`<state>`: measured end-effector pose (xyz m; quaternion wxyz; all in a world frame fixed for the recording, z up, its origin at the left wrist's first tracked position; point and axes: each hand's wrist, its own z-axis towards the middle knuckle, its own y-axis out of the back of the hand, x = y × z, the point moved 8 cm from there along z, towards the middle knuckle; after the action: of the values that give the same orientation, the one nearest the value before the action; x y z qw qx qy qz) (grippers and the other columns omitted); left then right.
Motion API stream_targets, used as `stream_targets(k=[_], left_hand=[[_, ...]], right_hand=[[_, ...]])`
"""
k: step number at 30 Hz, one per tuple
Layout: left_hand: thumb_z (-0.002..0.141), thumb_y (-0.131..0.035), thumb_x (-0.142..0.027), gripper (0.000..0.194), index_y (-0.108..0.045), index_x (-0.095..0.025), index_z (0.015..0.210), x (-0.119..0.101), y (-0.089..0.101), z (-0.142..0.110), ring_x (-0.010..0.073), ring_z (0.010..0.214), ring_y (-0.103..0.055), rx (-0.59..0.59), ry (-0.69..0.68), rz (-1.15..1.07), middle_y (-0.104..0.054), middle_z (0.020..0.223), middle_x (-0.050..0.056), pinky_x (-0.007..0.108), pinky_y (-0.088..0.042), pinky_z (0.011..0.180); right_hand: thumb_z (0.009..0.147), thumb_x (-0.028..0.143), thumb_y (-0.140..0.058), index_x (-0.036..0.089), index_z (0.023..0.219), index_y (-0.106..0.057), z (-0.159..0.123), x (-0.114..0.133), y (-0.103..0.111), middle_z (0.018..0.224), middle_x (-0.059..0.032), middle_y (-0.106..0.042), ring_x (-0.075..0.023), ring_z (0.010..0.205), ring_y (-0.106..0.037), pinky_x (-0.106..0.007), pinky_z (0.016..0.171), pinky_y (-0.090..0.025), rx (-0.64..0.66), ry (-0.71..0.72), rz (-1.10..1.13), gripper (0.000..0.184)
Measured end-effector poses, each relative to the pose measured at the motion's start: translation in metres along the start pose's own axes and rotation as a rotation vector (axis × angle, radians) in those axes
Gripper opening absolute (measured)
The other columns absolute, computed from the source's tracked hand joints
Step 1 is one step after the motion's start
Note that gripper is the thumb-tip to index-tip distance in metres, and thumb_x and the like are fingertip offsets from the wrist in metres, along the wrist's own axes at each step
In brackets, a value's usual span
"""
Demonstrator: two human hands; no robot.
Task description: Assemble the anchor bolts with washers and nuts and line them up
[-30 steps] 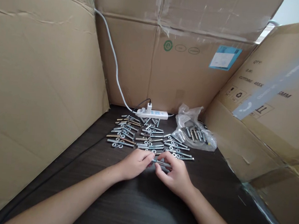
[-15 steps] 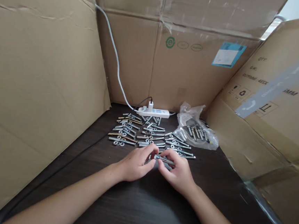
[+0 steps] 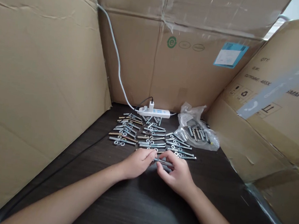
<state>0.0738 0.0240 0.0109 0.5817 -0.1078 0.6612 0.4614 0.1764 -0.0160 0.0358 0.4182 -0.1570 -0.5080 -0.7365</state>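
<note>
My right hand (image 3: 177, 172) pinches a metal expansion bolt (image 3: 165, 163) between thumb and fingers, its shaft lying nearly level. At the bolt's left end, my left hand (image 3: 138, 163) is closed, with thumb and fingertips together on the tip; whatever small part sits there is hidden by them. Both hands are just above the dark table, in front of rows of loose bolts, sleeves, nuts and washers. The closest parts are a washer pair (image 3: 178, 154) beyond my right fingers and a bolt row (image 3: 152, 145) beyond my left.
A clear plastic bag (image 3: 211, 143) holding several bolts lies at the back right. Behind the rows is a white power strip (image 3: 162, 113) with a plug and cables. Cardboard walls (image 3: 133, 61) enclose the dark table (image 3: 141, 209) at the left, back and right.
My left thumb and fingers have closed over the bolt's left end, which showed between them before. My right hand keeps its hold, nearly in place.
</note>
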Motion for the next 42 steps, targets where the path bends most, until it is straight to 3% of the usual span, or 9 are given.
stream_targets(k=[11, 18, 22, 26, 32, 37, 42], left_hand=[[0.092, -0.026, -0.051, 0.05, -0.045, -0.015, 0.063, 0.021, -0.009, -0.001, 0.0102, 0.05, -0.036, 0.088, 0.244, -0.195, -0.042, 0.053, -0.002, 0.024, -0.031, 0.052], [0.093, -0.031, -0.037, 0.025, -0.046, -0.018, 0.089, 0.005, 0.006, -0.002, 0.0108, 0.06, -0.039, -0.062, 0.096, -0.236, -0.043, 0.069, -0.003, 0.023, -0.034, 0.058], [0.088, -0.04, -0.027, 0.011, -0.044, -0.019, 0.093, -0.005, 0.002, -0.003, 0.012, 0.07, -0.041, -0.012, 0.011, -0.256, -0.045, 0.078, -0.002, 0.024, -0.037, 0.066], [0.083, -0.045, -0.02, 0.011, -0.045, -0.019, 0.094, -0.006, -0.002, -0.004, 0.0136, 0.078, -0.043, 0.023, 0.003, -0.22, -0.046, 0.084, -0.001, 0.025, -0.037, 0.072], [0.089, -0.039, -0.028, 0.012, -0.045, -0.018, 0.093, 0.008, -0.007, -0.002, 0.0113, 0.066, -0.041, 0.048, 0.14, -0.308, -0.045, 0.071, -0.003, 0.022, -0.035, 0.06], [0.086, -0.039, -0.028, 0.008, -0.039, -0.019, 0.087, 0.021, -0.022, -0.004, 0.0063, 0.046, -0.024, 0.16, 0.382, -0.729, -0.037, 0.059, -0.006, 0.019, -0.017, 0.045], [0.089, -0.039, -0.038, 0.022, -0.034, -0.02, 0.079, 0.016, -0.034, -0.013, 0.0055, 0.045, -0.015, 0.262, 0.528, -0.96, -0.023, 0.058, -0.008, 0.019, -0.013, 0.045]], right_hand=[[0.078, 0.022, -0.056, 0.019, 0.083, -0.057, 0.0, 0.003, -0.003, 0.066, 0.0024, -0.062, -0.0096, 0.053, -0.055, -0.019, 0.052, -0.041, 0.032, 0.025, -0.026, 0.006], [0.078, 0.023, -0.056, 0.019, 0.084, -0.055, 0.0, -0.002, -0.001, 0.064, 0.0035, -0.059, -0.0093, 0.051, -0.052, -0.019, 0.051, -0.04, 0.015, -0.022, -0.022, 0.006], [0.079, 0.025, -0.056, 0.019, 0.084, -0.056, 0.0, -0.008, 0.0, 0.06, 0.0038, -0.055, -0.0098, 0.049, -0.049, -0.02, 0.049, -0.039, -0.017, -0.07, -0.036, 0.007], [0.08, 0.026, -0.056, 0.019, 0.084, -0.056, 0.0, -0.012, 0.003, 0.058, 0.0044, -0.052, -0.0098, 0.048, -0.047, -0.02, 0.049, -0.037, -0.044, -0.089, -0.036, 0.008], [0.08, 0.026, -0.056, 0.019, 0.086, -0.056, 0.0, -0.015, 0.004, 0.062, 0.0034, -0.054, -0.0098, 0.05, -0.049, -0.02, 0.05, -0.039, -0.053, -0.105, -0.032, 0.009], [0.08, 0.028, -0.056, 0.019, 0.086, -0.057, 0.001, -0.014, 0.005, 0.062, 0.0027, -0.056, -0.0099, 0.05, -0.049, -0.02, 0.049, -0.04, -0.063, -0.108, -0.05, 0.01], [0.081, 0.029, -0.058, 0.019, 0.085, -0.059, -0.002, -0.016, 0.003, 0.069, 0.0004, -0.064, -0.0111, 0.053, -0.055, -0.02, 0.046, -0.041, -0.053, -0.115, -0.045, 0.011]])
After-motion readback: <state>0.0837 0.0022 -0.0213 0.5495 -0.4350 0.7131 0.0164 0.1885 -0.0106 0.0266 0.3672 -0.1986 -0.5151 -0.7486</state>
